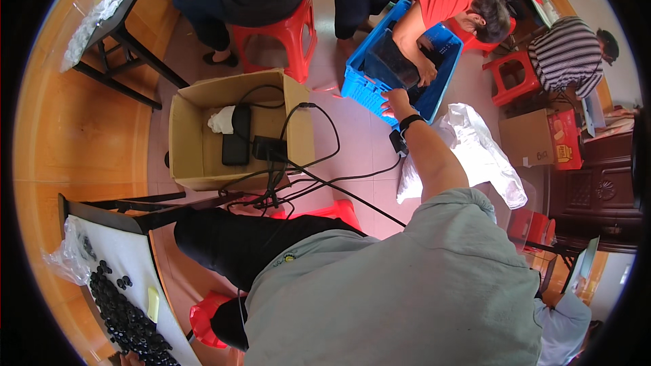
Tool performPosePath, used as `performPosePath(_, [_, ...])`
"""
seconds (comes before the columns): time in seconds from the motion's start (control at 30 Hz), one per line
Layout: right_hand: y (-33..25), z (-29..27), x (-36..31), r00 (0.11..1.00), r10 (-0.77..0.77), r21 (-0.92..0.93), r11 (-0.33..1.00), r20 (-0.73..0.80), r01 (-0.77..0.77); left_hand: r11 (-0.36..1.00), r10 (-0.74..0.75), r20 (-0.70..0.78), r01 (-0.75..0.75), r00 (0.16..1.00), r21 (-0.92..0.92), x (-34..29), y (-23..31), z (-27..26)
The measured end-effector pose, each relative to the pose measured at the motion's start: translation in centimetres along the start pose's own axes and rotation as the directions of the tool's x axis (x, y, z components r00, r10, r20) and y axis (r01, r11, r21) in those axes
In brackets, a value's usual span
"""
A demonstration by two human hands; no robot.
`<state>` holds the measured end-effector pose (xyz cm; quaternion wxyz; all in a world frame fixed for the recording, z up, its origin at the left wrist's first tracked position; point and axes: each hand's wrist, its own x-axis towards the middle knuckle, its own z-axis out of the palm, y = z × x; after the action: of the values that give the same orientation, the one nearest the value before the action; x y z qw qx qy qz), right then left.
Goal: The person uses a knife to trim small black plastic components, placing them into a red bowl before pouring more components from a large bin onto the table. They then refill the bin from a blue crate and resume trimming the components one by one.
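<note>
My right hand (395, 102), with a dark band at the wrist, reaches forward to the near rim of a blue plastic crate (367, 95). Its fingers curl over that rim. Inside the crate lies a dark, flat, glossy piece (390, 61), and a co-worker's hand (426, 72) rests at its edge. The rest of the crate's contents are partly covered by the co-worker's arms. A small black block (399, 141) on a cable hangs just below my right hand. My left hand does not show; fingers at the lower left edge belong to someone I cannot identify.
An open cardboard box (188, 156) holds a black case (236, 137), another dark block and white crumpled paper. Black cables (271, 183) loop over its edge. A white sack (468, 142) lies right of my forearm. Black round parts (125, 315) cover a table at lower left.
</note>
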<state>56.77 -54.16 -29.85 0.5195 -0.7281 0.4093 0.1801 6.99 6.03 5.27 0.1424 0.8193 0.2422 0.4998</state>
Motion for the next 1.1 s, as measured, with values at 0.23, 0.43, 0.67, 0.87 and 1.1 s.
performPosePath(0.23, [1.0,0.8,-0.6,0.997,-0.062,-0.061,0.996,0.037,0.064,0.998,0.04,-0.002,-0.04,0.999,0.053,-0.1,0.8,1.1])
performPosePath(0.43, [1.5,1.2,-0.7,0.997,-0.056,-0.084,0.995,0.062,0.061,0.986,0.117,0.032,-0.12,0.993,0.114,0.0,1.3,0.9])
performPosePath(0.67, [2.7,1.4,-0.4,0.998,-0.012,-0.093,0.996,0.068,0.018,0.989,0.037,0.046,-0.043,0.998,0.141,-0.3,3.1,1.7])
performPosePath(0.87, [3.3,1.8,-0.3,0.995,0.02,-0.129,0.992,0.097,-0.007,0.998,0.055,0.046,-0.057,0.997,0.023,-0.6,4.0,1.1])
performPosePath(1.1, [4.8,2.1,0.0,0.992,0.055,-0.142,0.989,0.115,-0.038,0.994,0.104,0.075,-0.103,0.992,-0.021,-0.5,5.1,1.6])
